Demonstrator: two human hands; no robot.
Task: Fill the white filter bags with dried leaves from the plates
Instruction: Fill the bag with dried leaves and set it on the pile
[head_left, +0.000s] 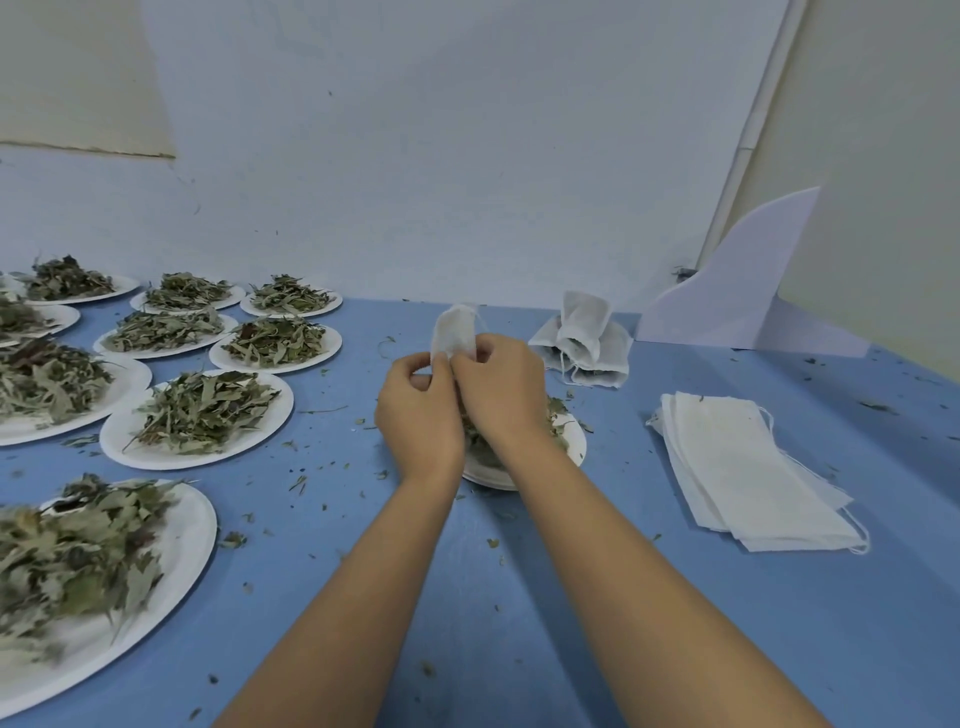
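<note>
Both hands meet over a white plate (575, 448) of dried leaves in the middle of the blue table. My left hand (418, 413) and my right hand (500, 384) each pinch the lower edge of one white filter bag (455, 332), which stands upright above the fingers. The plate is mostly hidden under my wrists. A stack of flat, unfilled filter bags (743, 467) lies to the right. Several filled bags (584, 338) are heaped behind the plate near the wall.
Several white plates heaped with dried leaves (197, 415) cover the left half of the table (519, 597), one (104, 561) close to the front edge. Leaf crumbs are scattered about. A white curved board (737, 291) leans in the back right corner against the wall.
</note>
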